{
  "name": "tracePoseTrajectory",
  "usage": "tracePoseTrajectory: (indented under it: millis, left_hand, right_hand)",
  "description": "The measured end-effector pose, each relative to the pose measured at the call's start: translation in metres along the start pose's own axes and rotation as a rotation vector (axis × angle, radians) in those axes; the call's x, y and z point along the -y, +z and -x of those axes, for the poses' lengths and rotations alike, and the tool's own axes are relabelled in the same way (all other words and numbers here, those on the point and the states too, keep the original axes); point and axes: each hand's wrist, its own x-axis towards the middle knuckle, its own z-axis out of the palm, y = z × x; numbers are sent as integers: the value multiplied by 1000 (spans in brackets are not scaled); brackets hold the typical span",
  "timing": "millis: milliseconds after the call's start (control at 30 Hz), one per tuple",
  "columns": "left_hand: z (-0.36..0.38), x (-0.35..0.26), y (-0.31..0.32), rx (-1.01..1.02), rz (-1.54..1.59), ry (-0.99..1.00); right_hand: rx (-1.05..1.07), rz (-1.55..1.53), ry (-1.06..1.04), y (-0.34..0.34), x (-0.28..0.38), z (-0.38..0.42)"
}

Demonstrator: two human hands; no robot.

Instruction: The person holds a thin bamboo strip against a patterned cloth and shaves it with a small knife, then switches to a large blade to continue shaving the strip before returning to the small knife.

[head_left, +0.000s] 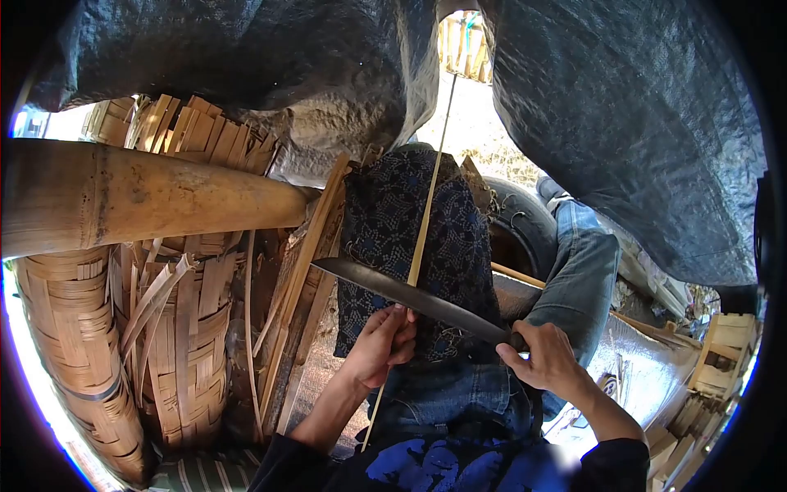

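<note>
My right hand (545, 357) is wrapped round the dark handle of a long machete (410, 297), whose blade points left across my lap. Under the blade runs a long, thin bamboo strip (425, 217), stretching from beside my body away toward the bright gap ahead. My left hand (384, 340) pinches this strip just below the blade, its fingers closed near the blade's lower edge. A dark patterned cloth (393, 221) covers my leg beneath the strip and blade.
A thick bamboo pole (188, 198) juts in from the left above woven bamboo baskets (70, 328). Dark plastic sheeting (623, 107) hangs overhead. A tire (525, 221) lies beyond my jeans-clad leg (578, 279). Bundled bamboo pieces (725, 348) sit at the right.
</note>
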Motion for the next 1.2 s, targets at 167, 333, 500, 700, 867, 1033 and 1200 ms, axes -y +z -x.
tracePoseTrajectory:
  millis: [167,333,500,700,867,1033,1200]
  left_hand:
    - [7,2,-6,20,-73,-36]
    - [5,3,0,-54,-56,-28]
    - [-1,5,-3,-29,-46,-7]
    - [-1,6,-5,-43,-52,-1]
    - [-2,6,-6,-39,-52,6]
    - [-2,5,-5,-34,-57,4]
    - [5,5,0,-75,-101,-3]
  right_hand:
    - [44,-36,89,5,-1,2]
    - [17,-7,86,3,7,1]
    - [10,13,149,5,9,-2]
    - [-3,30,128,8,7,-3]
    - [-156,114,-19,13,3,-2]
    - [61,100,75,-8,11,-10]
    - [125,-38,173,0,14,-8]
